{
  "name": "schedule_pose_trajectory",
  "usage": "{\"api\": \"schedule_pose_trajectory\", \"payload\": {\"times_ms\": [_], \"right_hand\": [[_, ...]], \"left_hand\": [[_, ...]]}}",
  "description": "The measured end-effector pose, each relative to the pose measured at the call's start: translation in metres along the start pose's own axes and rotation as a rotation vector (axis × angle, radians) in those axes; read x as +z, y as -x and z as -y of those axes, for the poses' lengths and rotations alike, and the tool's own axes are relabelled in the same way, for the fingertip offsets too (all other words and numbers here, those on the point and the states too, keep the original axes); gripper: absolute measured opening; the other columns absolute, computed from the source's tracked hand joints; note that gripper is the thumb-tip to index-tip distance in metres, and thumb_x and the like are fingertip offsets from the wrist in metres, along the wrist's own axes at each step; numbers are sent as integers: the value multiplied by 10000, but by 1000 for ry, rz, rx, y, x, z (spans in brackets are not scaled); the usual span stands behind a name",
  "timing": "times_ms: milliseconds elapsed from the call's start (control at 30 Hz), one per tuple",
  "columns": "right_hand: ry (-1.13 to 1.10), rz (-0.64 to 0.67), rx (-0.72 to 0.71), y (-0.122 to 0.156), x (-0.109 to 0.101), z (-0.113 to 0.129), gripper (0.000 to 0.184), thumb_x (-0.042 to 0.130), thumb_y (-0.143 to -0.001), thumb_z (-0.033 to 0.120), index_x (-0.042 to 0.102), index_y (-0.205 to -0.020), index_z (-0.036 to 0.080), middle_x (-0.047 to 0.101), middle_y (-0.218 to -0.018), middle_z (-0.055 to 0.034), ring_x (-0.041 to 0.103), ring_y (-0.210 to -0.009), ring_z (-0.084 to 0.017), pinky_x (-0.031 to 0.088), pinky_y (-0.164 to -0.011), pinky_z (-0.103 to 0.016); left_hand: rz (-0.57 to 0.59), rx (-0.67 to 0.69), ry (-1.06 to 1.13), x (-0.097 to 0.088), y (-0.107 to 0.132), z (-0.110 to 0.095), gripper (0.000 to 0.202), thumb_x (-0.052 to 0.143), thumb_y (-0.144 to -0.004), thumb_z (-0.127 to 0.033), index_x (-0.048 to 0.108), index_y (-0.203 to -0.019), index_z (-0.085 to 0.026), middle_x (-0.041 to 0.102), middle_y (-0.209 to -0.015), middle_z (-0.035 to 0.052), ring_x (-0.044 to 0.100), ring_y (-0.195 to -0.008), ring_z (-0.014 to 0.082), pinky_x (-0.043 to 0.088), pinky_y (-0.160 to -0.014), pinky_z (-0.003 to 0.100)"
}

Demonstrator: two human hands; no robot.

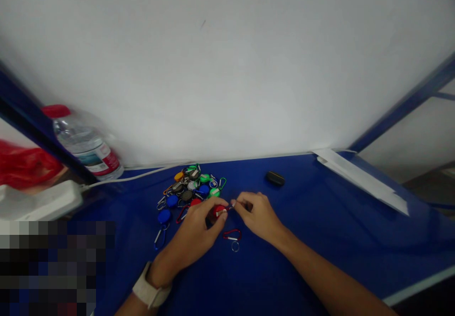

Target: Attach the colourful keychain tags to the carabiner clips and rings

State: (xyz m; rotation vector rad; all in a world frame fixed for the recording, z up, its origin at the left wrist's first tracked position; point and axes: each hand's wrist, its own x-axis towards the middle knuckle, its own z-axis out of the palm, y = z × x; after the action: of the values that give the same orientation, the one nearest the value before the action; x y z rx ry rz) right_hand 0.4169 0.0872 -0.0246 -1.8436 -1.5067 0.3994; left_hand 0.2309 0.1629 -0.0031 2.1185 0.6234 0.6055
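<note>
A: What's nearest the camera?
B: A pale watch strap [151, 288] on the left wrist. The left hand [190, 233] is curled shut around a red round tag [218, 210].
A: The right hand?
B: The right hand [258, 216] is nearly closed, pinching a small metal clip [232, 205] against that tag.
A: What's around them?
B: A heap of colored carabiner tags [190, 188] sits just beyond, on a blue table [320, 221]. A loose red carabiner with a ring [232, 237] lies just below the hands.

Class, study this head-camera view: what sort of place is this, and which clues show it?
Probably a small assembly or packing workstation: a blue-topped bench holds a heap of coloured carabiner keychains, with a white power strip and a large water bottle close by.
</note>
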Motion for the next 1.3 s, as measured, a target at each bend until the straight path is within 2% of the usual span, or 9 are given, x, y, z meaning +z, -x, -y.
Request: {"api": "schedule_pose_trajectory", "payload": {"times_ms": [167, 467, 667, 767, 900, 1000, 1167, 1300], "right_hand": [[-214, 50, 72, -2, -1, -2, 389, 574, -933, 385, 546, -605, 178, 528, -560, 21, 434, -529, -108, 293, -531, -255], [-452, 97, 144, -6, -1, -6, 491, 592, -895, 596, 656, -675, 162, 583, -570, -10, 470, -540, -118, 346, -543, -255], [-572, 0, 218, -13, -13, -8, 509, 602, -868, 630, 659, -675, 163, 552, -550, -8, 453, -531, -119, 350, -552, -264], [-520, -4, 195, -14, -15, -10, 504, 589, -878, 620, 654, -667, 167, 549, -541, -5, 447, -520, -118, 343, -539, -263], [-365, 78, 134, -10, -12, -11, 454, 577, -911, 541, 635, -661, 166, 566, -564, 0, 468, -527, -114, 339, -526, -251], [-269, 156, 91, -6, -9, -10, 410, 602, -912, 462, 581, -626, 170, 527, -548, 24, 439, -519, -100, 304, -510, -241], [-159, 297, -13, -2, -12, -6, 339, 649, -903, 381, 601, -643, 169, 557, -581, 35, 447, -526, -93, 302, -512, -236], [-69, 371, -120, -3, -19, -2, 317, 668, -916, 358, 632, -659, 175, 590, -604, 33, 511, -587, -109, 348, -610, -253]], "left_hand": [[23, -17, 6, 0, -1, 0, 159, 546, -985, -280, 670, -1065, -220, 704, -874, -7, 626, -747, 148, 457, -703, 267], [37, -18, 11, 1, -2, 2, 167, 538, -995, -296, 665, -1079, -229, 703, -886, -11, 632, -760, 145, 462, -716, 268], [49, -20, -39, 1, -1, 3, 166, 540, -982, -260, 667, -1089, -243, 724, -982, -4, 665, -868, 162, 474, -787, 282], [45, -14, -53, 1, 0, 4, 164, 539, -986, -262, 664, -1091, -250, 724, -979, -9, 664, -857, 160, 473, -787, 281], [36, -8, -84, -1, -1, 4, 164, 532, -992, -280, 655, -1093, -238, 720, -939, 1, 657, -810, 167, 475, -760, 287], [6, -17, -125, -4, -1, 6, 176, 530, -993, -286, 644, -1116, -233, 708, -918, 9, 651, -805, 176, 480, -780, 303], [1, -7, -167, -5, -1, 9, 168, 524, -995, -269, 630, -1120, -234, 714, -990, 22, 664, -890, 195, 484, -854, 324], [52, 11, -187, -3, 0, 10, 156, 512, -999, -249, 623, -1108, -236, 718, -1061, 24, 669, -979, 204, 475, -909, 335]]}}
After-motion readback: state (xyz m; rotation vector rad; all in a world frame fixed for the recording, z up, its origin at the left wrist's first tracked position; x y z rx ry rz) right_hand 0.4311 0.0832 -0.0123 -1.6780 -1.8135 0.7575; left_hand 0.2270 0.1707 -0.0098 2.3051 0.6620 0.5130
